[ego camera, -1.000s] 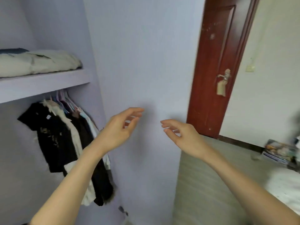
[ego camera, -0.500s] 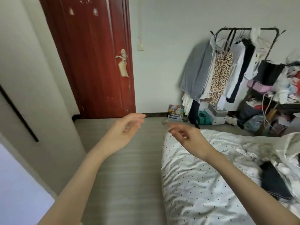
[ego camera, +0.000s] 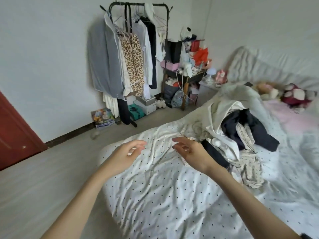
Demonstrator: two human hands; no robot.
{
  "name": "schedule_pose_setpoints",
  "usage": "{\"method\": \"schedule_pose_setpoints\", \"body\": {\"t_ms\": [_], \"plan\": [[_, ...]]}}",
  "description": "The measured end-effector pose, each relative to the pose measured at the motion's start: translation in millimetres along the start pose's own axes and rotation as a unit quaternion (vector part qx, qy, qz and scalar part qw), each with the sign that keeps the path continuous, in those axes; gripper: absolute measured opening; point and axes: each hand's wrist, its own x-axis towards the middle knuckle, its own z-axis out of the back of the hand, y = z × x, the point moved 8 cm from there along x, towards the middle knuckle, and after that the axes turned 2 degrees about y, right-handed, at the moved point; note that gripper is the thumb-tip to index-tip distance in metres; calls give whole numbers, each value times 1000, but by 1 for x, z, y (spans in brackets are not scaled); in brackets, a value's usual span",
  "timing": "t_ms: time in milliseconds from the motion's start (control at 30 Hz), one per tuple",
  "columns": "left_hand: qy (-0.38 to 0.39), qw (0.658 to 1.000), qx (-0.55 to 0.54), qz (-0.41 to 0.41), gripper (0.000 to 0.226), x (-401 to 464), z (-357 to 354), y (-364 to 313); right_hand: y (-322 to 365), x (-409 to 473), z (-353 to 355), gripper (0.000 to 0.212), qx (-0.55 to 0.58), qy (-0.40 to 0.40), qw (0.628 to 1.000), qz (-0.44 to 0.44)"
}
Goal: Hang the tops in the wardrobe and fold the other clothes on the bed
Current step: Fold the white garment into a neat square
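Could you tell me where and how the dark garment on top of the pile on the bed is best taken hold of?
Probably by its loose end, which lies free across the dotted sheet. The right hand, empty and nearest, could come in from the left over the pile and pinch there; the garment's upper part is tucked among other clothes.

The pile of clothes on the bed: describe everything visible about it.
The pile of clothes lies loose and unfolded on the dotted bedsheet, right of the right hand. It mixes crumpled white fabric, a dark navy garment draped over the top and a pale patterned piece trailing toward the camera. Neither hand touches it.
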Motion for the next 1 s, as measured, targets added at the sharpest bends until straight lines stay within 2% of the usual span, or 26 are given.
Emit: {"method": "schedule_pose_setpoints", "body": {"t_ms": [300, 533, 733, 900, 1000], "plan": [[152, 988, -12, -37, 23, 160, -100, -5, -125, 40, 69, 32, -46, -75, 986, -141], [215, 976, 18, -35, 27, 281, -189, -14, -267, 105, 152, 29, -136, -157, 943, -259], [242, 969, 46, -16, 28, 343, -243, -1, -368, 149, 157, 25, -226, -138, 907, -327], [262, 963, 60, 1, 28, 371, -272, 28, -424, 163, 132, 42, -353, -71, 863, -355], [276, 959, 60, 16, 28, 374, -285, 40, -434, 169, 128, 26, -408, -55, 842, -348]]}}
